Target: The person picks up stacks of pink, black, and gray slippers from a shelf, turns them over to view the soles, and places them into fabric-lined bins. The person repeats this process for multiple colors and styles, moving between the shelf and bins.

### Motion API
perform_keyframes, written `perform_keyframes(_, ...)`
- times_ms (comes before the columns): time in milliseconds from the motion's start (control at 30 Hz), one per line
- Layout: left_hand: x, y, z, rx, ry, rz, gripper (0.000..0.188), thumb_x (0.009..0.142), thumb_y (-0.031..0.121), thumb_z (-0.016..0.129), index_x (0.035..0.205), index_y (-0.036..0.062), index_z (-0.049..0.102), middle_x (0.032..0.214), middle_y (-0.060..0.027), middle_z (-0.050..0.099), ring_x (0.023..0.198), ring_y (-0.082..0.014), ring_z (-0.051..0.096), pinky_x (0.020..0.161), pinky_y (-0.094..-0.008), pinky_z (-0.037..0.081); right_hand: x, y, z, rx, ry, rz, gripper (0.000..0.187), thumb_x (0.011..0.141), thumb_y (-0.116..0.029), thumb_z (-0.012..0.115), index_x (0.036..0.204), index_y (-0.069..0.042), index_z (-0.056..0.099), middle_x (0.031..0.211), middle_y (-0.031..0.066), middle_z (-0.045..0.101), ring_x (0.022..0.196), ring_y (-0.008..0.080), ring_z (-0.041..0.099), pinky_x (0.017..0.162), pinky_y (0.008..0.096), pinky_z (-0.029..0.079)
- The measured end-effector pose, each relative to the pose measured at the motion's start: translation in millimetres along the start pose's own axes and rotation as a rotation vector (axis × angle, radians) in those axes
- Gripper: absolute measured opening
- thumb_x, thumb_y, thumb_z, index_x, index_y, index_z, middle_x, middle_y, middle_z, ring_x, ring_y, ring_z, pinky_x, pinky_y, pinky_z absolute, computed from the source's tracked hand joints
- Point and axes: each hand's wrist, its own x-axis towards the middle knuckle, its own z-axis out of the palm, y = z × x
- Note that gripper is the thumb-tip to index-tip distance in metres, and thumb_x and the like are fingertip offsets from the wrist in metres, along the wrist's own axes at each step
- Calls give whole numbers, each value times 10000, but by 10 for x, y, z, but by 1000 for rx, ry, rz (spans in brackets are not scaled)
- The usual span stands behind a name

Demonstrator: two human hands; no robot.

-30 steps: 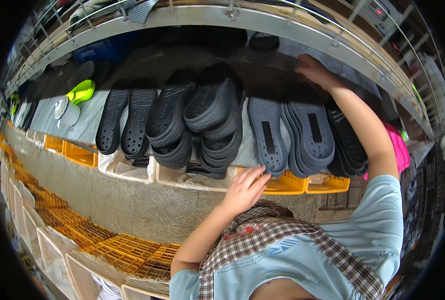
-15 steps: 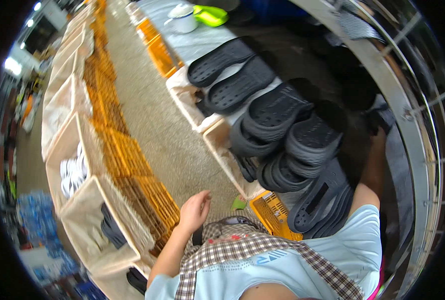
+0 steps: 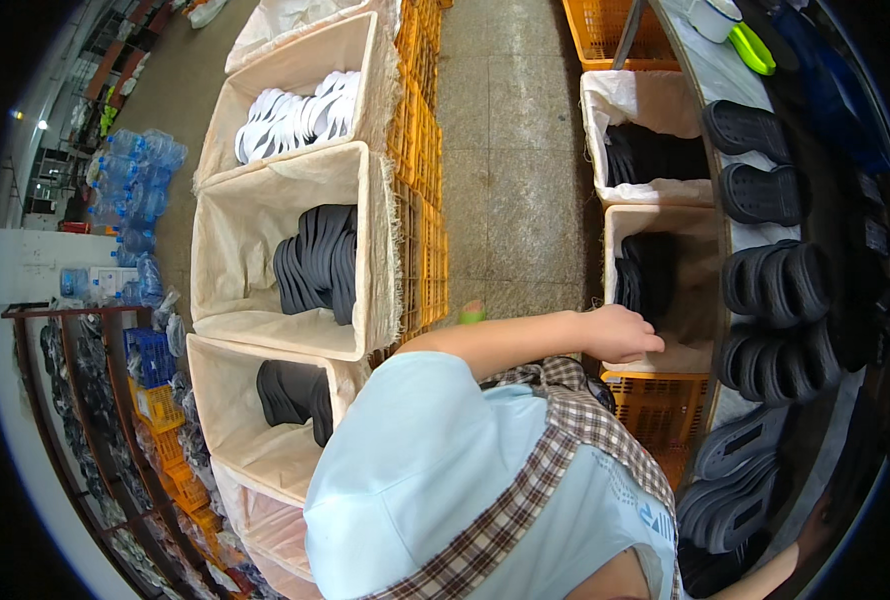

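My left hand [image 3: 620, 334] is over the near rim of a cloth-lined crate [image 3: 690, 350] that holds black shoe parts [image 3: 645, 275]. Its fingers are loosely bent, and nothing shows in them. At the lower right, my right hand [image 3: 815, 532] is dim and blurred near the picture's rim, beyond the bench, so its fingers cannot be read. Between the two hands, grey shoe uppers [image 3: 730, 505] lie stacked on the bench. Farther along stand two rows of black clogs [image 3: 775, 285] nested together, then two single dark clog uppers [image 3: 760, 192].
On the left runs a row of lined crates: one with white shoe parts [image 3: 300, 115], another with dark ones [image 3: 317, 262]. A concrete aisle [image 3: 505, 170] separates the rows. A white mug [image 3: 713, 18] and a green shoe piece [image 3: 752, 48] sit at the bench's far end. Water bottles [image 3: 137, 175] stand far left.
The view has swung left, bringing more of the left crates into sight. My left arm now reaches across to the right-hand crates. My right hand stays at the far right, now lower in view.
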Motion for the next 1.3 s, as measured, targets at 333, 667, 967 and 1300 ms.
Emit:
perform_keyframes(333,-581,-173,-162,-125,-83,81,285,818,258,598,1069,126,571,936,-104,619,915,-315,602,729,-444,494,-3282,-1213,-248,71,-179,-30,732,746,-264,623,1375,-2,356,1322,199,439,1175,311,464,968,413,406)
perform_keyframes(667,-841,-22,-583,-971,-391,57,696,817,180,679,1401,129,304,1340,-177,448,1196,-286,491,939,-387,449,-4062,-714,1493,187,-409,6,933,585,-308,609,1420,-21,307,1353,209,399,1198,360,451,1000,427,388)
perform_keyframes(967,-788,72,-1015,-1823,818,81,725,907,211,599,1447,87,133,1378,-112,369,1231,-205,388,1023,-345,352,-4138,60,3418,-168,-933,-640,796,748,-106,632,1431,-41,228,1400,142,343,1266,245,359,1080,340,220)
perform_keyframes(1300,-1429,52,-1236,-1352,1174,275,827,828,168,687,1437,46,141,1356,-83,388,1235,-201,386,1052,-349,322,-4331,-327,4284,232,-1354,-140,768,833,-453,632,1373,-8,316,1290,144,454,1157,264,504,975,366,422)
